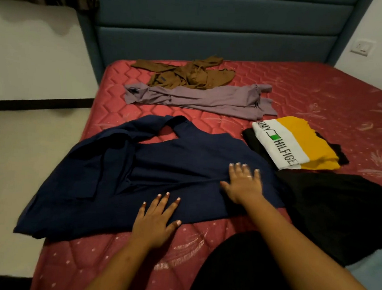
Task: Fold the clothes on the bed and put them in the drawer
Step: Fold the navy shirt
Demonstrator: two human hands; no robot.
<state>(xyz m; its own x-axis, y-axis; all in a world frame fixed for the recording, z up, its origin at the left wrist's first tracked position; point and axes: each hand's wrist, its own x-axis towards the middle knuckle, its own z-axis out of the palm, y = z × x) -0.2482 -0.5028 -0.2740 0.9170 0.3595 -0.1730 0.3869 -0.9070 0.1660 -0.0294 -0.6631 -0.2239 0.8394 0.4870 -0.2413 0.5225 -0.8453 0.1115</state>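
Both hands lie flat with fingers spread on the navy garment (160,165) on the red mattress (328,94): left hand (155,222) near its hem, right hand (244,184) farther in. Beyond lie a folded yellow-and-white shirt (301,145), a lilac garment (201,98) and a brown shirt (187,75).

The navy garment (171,173) spread nearest me is thin, matt cloth, soft and loosely creased. My bed's mattress (328,99) is red quilted fabric with a faint sheen, stitched in zigzag ridges and patterned with pale leaf shapes. Toward the head edge, the brown shirt (187,75) is crumpled matt cloth, and the lilac shirt (212,99) is smoother cloth. Near the right edge, the folded T-shirt (301,145) is matt yellow and white cloth with flat printed letters. The black garment (341,211) beside it is dull, and I cannot make out its texture. The headboard (217,38) is padded matt blue-grey cloth. The floor (11,152) is smooth and slightly glossy. The wall socket (362,47) looks like smooth white plastic.
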